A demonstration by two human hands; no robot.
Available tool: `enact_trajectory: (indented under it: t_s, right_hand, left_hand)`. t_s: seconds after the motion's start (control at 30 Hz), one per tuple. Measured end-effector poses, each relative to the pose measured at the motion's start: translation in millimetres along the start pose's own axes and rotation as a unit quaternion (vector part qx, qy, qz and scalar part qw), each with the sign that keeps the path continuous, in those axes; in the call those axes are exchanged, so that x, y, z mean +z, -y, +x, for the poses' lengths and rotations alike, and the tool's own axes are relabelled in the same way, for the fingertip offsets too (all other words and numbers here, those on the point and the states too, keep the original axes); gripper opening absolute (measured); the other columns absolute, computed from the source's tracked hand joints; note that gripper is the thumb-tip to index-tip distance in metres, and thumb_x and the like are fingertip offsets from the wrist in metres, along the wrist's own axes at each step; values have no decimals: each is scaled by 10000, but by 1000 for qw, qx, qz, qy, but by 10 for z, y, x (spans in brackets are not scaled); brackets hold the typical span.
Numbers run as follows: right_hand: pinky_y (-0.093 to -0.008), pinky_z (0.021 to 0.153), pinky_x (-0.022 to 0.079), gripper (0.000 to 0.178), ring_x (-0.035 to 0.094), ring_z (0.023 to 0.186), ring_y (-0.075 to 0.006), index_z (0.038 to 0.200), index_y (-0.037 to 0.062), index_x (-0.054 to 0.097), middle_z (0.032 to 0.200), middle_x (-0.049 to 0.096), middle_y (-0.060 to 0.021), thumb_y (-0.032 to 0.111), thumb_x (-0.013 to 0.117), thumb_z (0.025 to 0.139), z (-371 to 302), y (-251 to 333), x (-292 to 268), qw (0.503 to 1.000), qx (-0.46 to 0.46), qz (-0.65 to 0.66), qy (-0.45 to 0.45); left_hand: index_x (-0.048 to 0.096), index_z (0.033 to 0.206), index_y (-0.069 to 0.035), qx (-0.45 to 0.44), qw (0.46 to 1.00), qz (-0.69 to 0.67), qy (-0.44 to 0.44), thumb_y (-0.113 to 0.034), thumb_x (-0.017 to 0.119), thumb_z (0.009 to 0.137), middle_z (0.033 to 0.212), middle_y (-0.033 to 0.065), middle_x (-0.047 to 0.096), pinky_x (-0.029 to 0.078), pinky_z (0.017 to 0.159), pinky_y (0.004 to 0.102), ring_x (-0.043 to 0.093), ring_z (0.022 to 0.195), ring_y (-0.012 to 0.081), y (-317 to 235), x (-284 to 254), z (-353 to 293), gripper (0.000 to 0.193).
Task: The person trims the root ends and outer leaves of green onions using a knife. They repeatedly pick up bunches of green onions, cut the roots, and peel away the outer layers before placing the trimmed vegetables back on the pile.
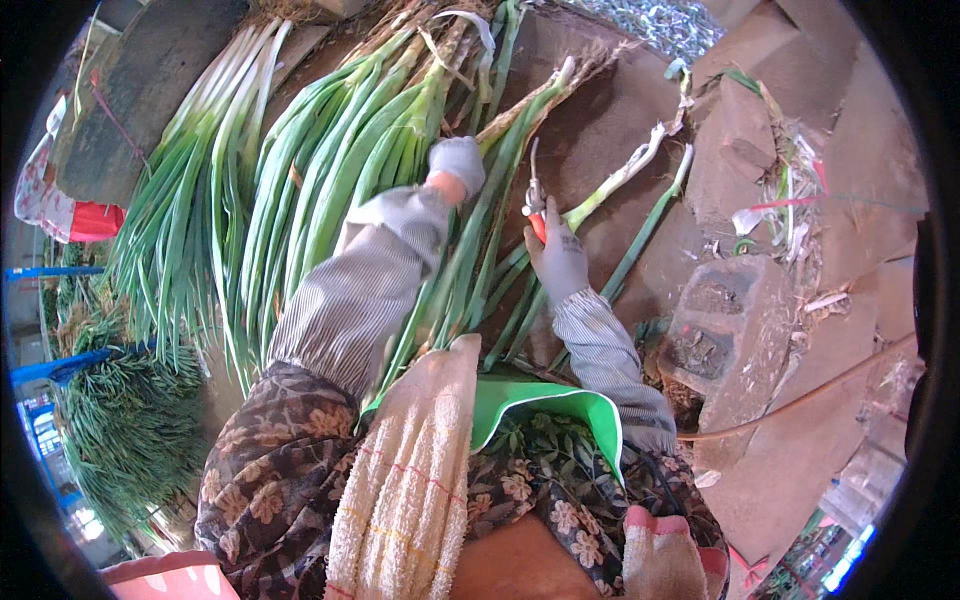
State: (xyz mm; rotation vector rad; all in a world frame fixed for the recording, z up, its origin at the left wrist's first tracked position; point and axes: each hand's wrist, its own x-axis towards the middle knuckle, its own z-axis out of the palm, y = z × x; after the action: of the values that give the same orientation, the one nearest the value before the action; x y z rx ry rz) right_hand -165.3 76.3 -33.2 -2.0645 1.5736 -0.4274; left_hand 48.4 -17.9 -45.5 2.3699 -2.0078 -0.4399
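Observation:
Gloved in grey, my left hand [457, 168] is closed at the right edge of a large bunch of green onions [345, 165]. Its fingertips and anything within them are hidden. My right hand [558, 260], also gloved, is wrapped round the orange handle of small pruning shears [535, 205], whose metal blades point away from me. Beside it, a loose green onion [620, 180] with a pale stem and roots lies slantwise. Between my hands run several long stalks [510, 150], roots at the far end and leaves toward my lap.
Another green onion bunch [205, 150] lies at the left. To the right stand a hollow concrete block [735, 300] and a brick [735, 140], with trimmings [800, 190] and pink string near them. A heap of greens [130, 420] is at lower left; a towel [410, 480] hangs before me.

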Motion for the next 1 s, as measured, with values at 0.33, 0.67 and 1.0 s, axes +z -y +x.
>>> enact_trajectory:
  t_s: [0.33, 0.67, 1.0]
  right_hand:
    - [-488, 755, 505, 642, 623, 921, -388, 1420, 61, 307, 1063, 599, -233, 336, 561, 898, 66, 45, 37, 997, 32, -47, 51]
    - [-469, 759, 516, 671, 636, 920, -355, 1406, 27, 294, 1040, 593, -207, 323, 582, 878, 589, -100, 324, 996, 27, -83, 34]
    - [-478, 797, 511, 486, 644, 933, -371, 1198, 23, 480, 988, 647, -205, 342, 598, 852, 2181, -1087, -66, 983, 127, -126, -40]
  left_hand:
    - [628, 1196, -258, 208, 971, 30, -116, -221, 573, 806, 1424, 107, 395, 288, 1064, 582, 315, 1345, 346, -301, 789, -769, 396]
    - [551, 1204, -31, 174, 943, -252, -128, 37, 557, 745, 1312, 184, 502, 454, 947, 404, 524, 1139, 386, -66, 492, -359, 464]
    - [491, 1243, 7, 67, 987, -135, 48, -273, 671, 797, 1313, 217, 491, 468, 930, 402, 555, 1137, 342, -352, 224, 30, 556]
